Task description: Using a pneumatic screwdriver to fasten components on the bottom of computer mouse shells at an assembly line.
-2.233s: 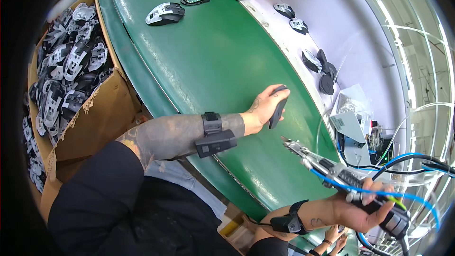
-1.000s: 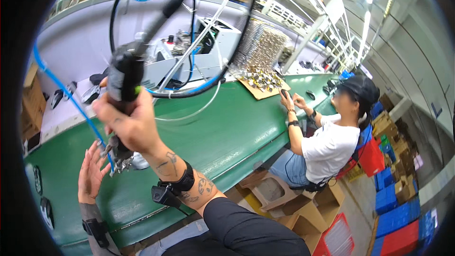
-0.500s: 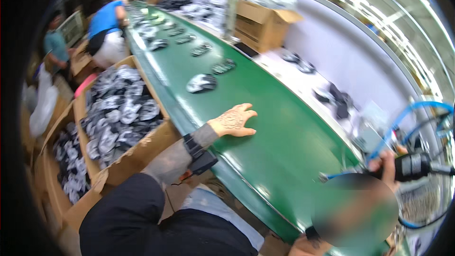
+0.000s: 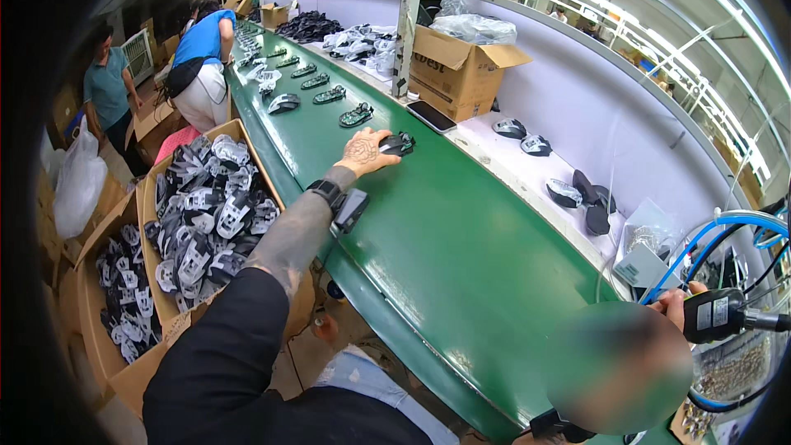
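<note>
Dark mouse part [image 4: 400, 145], black handheld tool [image 4: 713, 315]

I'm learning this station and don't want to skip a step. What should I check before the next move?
1. Left hand at the dark part on the green surface: ok.
2. Left-hand grip firmly closed: cannot tell; the fingers partly hide the part.
3. Black handheld tool in the right hand: ok.
4. Tool tip in sight: not ok; a blurred patch lies where it might show.
5. Blue tube free of snags: cannot tell; it runs among other lines.
6. Phone off the green surface: ok, lying along the ledge.
</note>
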{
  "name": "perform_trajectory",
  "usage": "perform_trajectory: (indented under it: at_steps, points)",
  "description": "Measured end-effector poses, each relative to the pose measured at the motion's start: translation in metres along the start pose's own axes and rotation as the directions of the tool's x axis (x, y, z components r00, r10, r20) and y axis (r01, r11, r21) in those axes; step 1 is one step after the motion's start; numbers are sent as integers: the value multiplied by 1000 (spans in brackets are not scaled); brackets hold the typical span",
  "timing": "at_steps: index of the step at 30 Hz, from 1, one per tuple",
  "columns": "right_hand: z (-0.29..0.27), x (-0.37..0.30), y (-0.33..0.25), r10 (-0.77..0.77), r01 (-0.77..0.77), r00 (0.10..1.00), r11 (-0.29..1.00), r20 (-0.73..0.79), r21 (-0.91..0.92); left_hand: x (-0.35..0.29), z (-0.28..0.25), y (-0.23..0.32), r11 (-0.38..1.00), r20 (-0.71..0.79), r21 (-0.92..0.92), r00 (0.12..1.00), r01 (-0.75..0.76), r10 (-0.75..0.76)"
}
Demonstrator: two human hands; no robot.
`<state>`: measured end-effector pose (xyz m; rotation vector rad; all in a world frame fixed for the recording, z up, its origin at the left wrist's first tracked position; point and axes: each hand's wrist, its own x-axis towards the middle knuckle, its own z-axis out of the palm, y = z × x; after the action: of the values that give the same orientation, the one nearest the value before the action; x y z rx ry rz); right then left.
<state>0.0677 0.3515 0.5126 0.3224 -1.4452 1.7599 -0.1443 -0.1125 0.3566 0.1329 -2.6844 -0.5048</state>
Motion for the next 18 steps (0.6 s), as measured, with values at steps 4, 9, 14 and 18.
perform_trajectory:
  at_steps: [4, 9, 14, 18]
  points:
    - [8, -1, 0, 14, -16, 999, 999, -39, -29, 43, 25, 1, 996, -19, 19, 996, 87, -86]
    - [8, -3, 4, 32, -33, 998, 999, -51, -30, 55, 52, 3, 985, 96, 110, 985, 132, -143]
    - [10, -2, 6, 18, -19, 999, 999, -30, -43, 59, 55, -3, 984, 152, 111, 976, 140, -156]
    - [11, -3, 1, -7, 8, 999, 1000, 47, -29, 51, 62, -12, 1000, 3, 21, 1000, 1, -1]
